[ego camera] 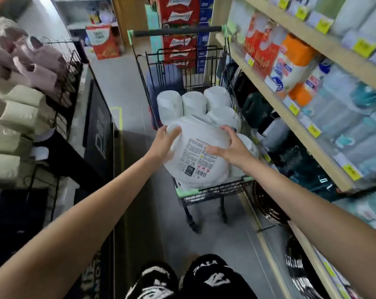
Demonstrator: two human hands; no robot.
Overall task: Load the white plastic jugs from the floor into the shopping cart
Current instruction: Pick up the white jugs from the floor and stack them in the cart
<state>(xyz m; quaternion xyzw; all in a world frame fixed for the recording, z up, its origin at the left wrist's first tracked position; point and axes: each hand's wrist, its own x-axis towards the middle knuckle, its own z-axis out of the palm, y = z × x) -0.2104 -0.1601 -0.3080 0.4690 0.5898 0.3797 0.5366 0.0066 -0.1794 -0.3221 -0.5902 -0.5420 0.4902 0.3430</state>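
Both hands grip one white jug point(195, 152), left hand point(166, 141) and right hand point(230, 147) on its sides (label facing up), over the shopping cart point(204, 193); more jugs point(193, 103) sit just beyond the hands.

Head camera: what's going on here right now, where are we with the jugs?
A person holds one white plastic jug in both hands, the left hand on its left side and the right hand on its right, label facing up. It hangs over the near end of the shopping cart, not yet set down. Several more white jugs already sit in the cart, which stands beside a wooden shelf.
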